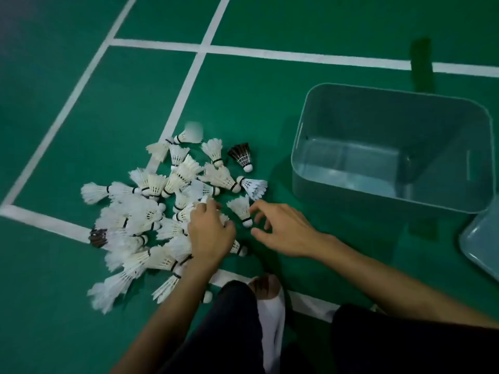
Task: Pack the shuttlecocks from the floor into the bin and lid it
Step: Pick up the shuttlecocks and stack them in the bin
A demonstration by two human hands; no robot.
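Shuttlecocks (151,211): a loose heap, mostly white, lies on the green floor (67,333) across a white court line (40,220), left of the bin.
Dark ones: a black shuttlecock (241,155) lies at the heap's far edge and a second dark shuttlecock (97,237) at its left edge.
Left hand (210,234): down on the near side of the heap, fingers curled round white feathers.
Right hand (283,233): fingers spread apart, holding nothing, fingertips just beside a white shuttlecock (241,211) at the heap's right edge.
Bin (297,157): clear plastic, upright on the floor, top open.
Lid (483,247): on the floor near the bin's near right corner, partly out of view.
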